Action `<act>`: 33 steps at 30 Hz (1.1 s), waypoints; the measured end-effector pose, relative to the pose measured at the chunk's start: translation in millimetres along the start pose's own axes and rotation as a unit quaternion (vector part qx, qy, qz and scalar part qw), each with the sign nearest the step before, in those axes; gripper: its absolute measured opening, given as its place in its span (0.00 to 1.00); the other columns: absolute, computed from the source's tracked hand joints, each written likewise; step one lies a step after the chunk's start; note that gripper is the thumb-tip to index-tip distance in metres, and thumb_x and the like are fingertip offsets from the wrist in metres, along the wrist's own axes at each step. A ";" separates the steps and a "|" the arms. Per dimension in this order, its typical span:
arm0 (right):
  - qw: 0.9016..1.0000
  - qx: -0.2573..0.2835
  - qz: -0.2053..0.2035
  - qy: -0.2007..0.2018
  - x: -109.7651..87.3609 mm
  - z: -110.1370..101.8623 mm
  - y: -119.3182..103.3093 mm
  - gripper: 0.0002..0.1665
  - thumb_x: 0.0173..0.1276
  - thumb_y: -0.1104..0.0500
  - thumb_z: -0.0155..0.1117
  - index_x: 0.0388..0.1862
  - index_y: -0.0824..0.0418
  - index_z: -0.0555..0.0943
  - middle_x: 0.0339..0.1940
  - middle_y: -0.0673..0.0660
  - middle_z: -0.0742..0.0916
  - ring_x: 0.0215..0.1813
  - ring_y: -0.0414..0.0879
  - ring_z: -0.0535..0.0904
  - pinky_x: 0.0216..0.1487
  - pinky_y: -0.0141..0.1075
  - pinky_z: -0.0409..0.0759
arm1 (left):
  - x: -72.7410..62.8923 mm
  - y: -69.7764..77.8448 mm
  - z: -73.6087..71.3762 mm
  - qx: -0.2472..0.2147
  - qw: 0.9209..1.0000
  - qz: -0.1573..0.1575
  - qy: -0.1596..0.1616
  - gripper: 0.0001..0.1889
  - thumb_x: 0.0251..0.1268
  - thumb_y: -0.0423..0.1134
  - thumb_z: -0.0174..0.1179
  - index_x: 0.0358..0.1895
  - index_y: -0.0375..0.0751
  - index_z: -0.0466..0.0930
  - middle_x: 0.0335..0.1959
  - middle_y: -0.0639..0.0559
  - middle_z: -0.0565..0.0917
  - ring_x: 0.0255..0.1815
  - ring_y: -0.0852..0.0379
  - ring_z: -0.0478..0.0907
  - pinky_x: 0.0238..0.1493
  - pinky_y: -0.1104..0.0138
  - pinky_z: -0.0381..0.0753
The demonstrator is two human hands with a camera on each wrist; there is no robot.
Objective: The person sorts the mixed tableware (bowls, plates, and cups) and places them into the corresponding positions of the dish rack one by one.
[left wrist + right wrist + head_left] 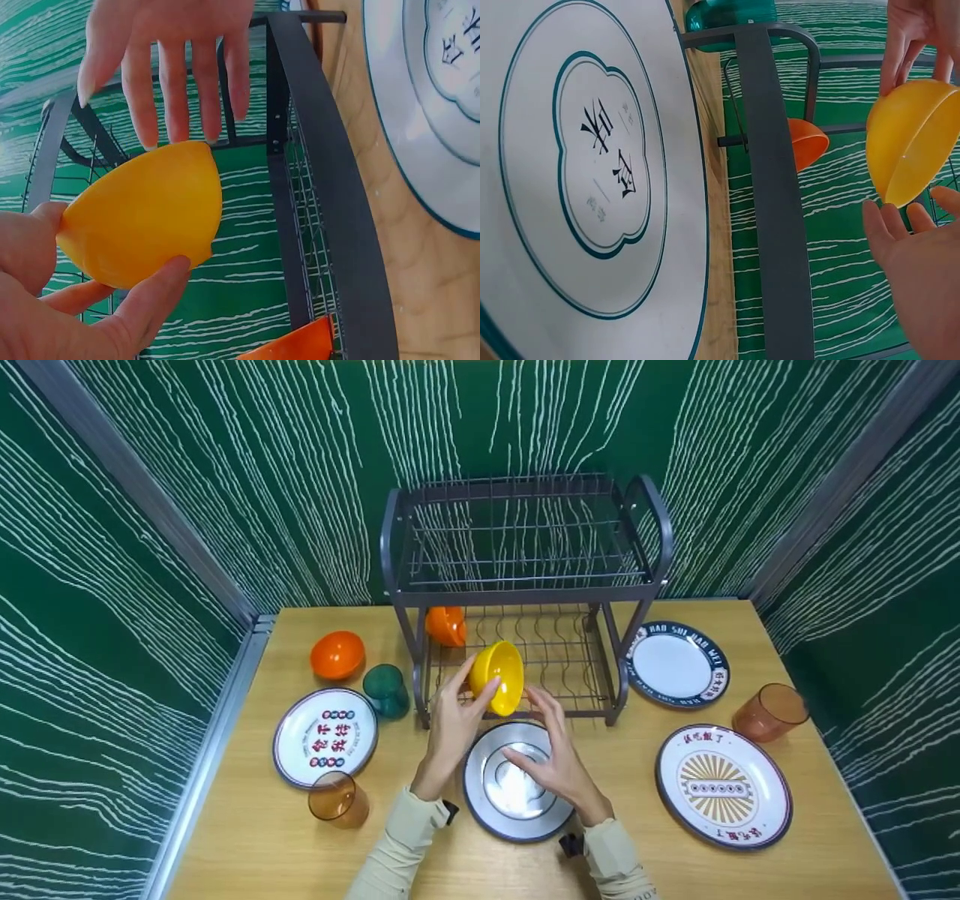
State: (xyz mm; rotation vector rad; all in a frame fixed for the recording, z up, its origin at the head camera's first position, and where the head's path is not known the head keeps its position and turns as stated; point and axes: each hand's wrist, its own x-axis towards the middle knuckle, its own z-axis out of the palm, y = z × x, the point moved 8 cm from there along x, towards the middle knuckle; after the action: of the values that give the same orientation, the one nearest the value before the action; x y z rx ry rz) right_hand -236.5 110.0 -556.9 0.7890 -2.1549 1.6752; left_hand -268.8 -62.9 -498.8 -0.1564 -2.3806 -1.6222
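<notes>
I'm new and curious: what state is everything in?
Yellow bowl: lifted, tilted
Left grip: holding bowl
Right grip: open
Dish rack: standing
Racked orange bowl: tilted
Other orange bowl: unheld
Green tumbler: upright
Left amber tumbler: upright
Right amber tumbler: upright
Middle plate: face-up
Black-bordered plate: face-up
Sunburst plate: face-up
Leftmost plate: face-up

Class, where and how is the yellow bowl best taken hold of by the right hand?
Probably pinch the yellow bowl at its rim's right edge, the right hand coming from the right: the bowl is tilted with its opening towards that side, and the left hand holds the opposite side.
</notes>
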 end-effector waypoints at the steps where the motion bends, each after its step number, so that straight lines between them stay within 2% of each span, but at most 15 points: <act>1: 1.000 -0.001 -0.001 0.000 -0.7 0.0 -0.4 0.59 0.54 0.64 0.82 0.80 0.66 0.59 0.79 0.66 0.63 0.75 0.64 0.63 0.73 0.42 0.69 | 2.3 -0.6 -0.5 -0.001 1.000 -0.002 0.002 0.32 0.72 0.51 0.65 0.73 0.38 0.73 0.61 0.38 0.80 0.51 0.48 0.81 0.49 0.65 0.86; 4: 1.000 -0.005 0.005 -0.002 -3.5 0.6 -5.1 0.57 0.55 0.67 0.81 0.80 0.66 0.59 0.78 0.67 0.63 0.75 0.65 0.63 0.74 0.37 0.66 | 10.2 -3.0 -1.6 -0.007 1.000 -0.005 0.010 0.32 0.72 0.50 0.66 0.73 0.38 0.72 0.60 0.37 0.79 0.51 0.46 0.80 0.51 0.63 0.86; 13: 1.000 0.004 -0.005 0.001 -3.8 -7.3 -39.7 0.49 0.54 0.71 0.77 0.73 0.77 0.64 0.71 0.80 0.66 0.71 0.66 0.67 0.71 0.43 0.70 | 39.3 -4.1 -5.1 0.050 0.997 0.012 0.052 0.32 0.71 0.48 0.67 0.73 0.39 0.72 0.58 0.36 0.79 0.52 0.44 0.79 0.55 0.59 0.85; 15: 1.000 0.003 -0.006 0.004 -6.2 -9.4 -36.8 0.50 0.53 0.72 0.77 0.73 0.77 0.64 0.71 0.81 0.66 0.70 0.67 0.68 0.71 0.42 0.70 | 46.3 -5.1 -3.6 0.061 0.996 0.014 0.058 0.32 0.71 0.48 0.66 0.73 0.38 0.72 0.59 0.35 0.79 0.53 0.44 0.78 0.57 0.57 0.83; 16: 1.000 0.002 -0.001 0.003 -8.5 -9.9 -32.4 0.50 0.54 0.72 0.77 0.74 0.75 0.64 0.72 0.78 0.66 0.70 0.67 0.68 0.72 0.40 0.69 | 49.7 -5.8 -2.7 0.069 0.996 0.015 0.061 0.32 0.71 0.48 0.66 0.73 0.38 0.72 0.59 0.35 0.78 0.53 0.43 0.78 0.59 0.56 0.83; 19: 1.000 -0.007 0.016 0.000 -16.4 -12.8 -14.5 0.51 0.56 0.69 0.79 0.76 0.70 0.64 0.74 0.73 0.66 0.72 0.62 0.67 0.73 0.43 0.68 | 57.5 -6.3 -0.1 0.098 0.992 0.022 0.075 0.33 0.70 0.49 0.67 0.73 0.38 0.72 0.59 0.34 0.77 0.55 0.42 0.79 0.63 0.53 0.80; 22: 1.000 -0.006 0.013 0.007 -16.8 -20.8 -22.3 0.50 0.56 0.70 0.79 0.76 0.71 0.65 0.74 0.71 0.68 0.72 0.62 0.67 0.73 0.42 0.68 | 63.4 -6.9 3.9 0.116 0.989 0.023 0.089 0.34 0.68 0.49 0.68 0.73 0.38 0.72 0.58 0.34 0.77 0.56 0.40 0.79 0.65 0.51 0.78; 26: 1.000 -0.013 -0.004 0.026 -13.9 -33.3 -41.7 0.49 0.52 0.74 0.78 0.73 0.76 0.66 0.70 0.75 0.70 0.70 0.67 0.67 0.72 0.39 0.68 | 69.7 -11.1 9.0 0.119 0.989 0.010 0.092 0.34 0.68 0.48 0.69 0.73 0.38 0.72 0.58 0.33 0.76 0.56 0.40 0.78 0.66 0.51 0.77; 33: 0.997 -0.055 0.015 0.047 -27.8 -57.7 -6.9 0.52 0.54 0.71 0.80 0.77 0.68 0.65 0.73 0.72 0.69 0.75 0.53 0.65 0.74 0.36 0.65 | 79.4 -19.2 18.4 0.128 0.988 0.007 0.089 0.35 0.68 0.50 0.68 0.74 0.40 0.71 0.57 0.34 0.75 0.53 0.41 0.78 0.62 0.53 0.80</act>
State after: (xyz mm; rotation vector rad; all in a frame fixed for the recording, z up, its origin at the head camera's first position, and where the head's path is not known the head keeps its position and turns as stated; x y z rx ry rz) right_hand -215.6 170.6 -550.7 0.6383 -2.1823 1.5605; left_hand -352.4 -57.3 -501.1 0.0205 -2.4133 -1.2497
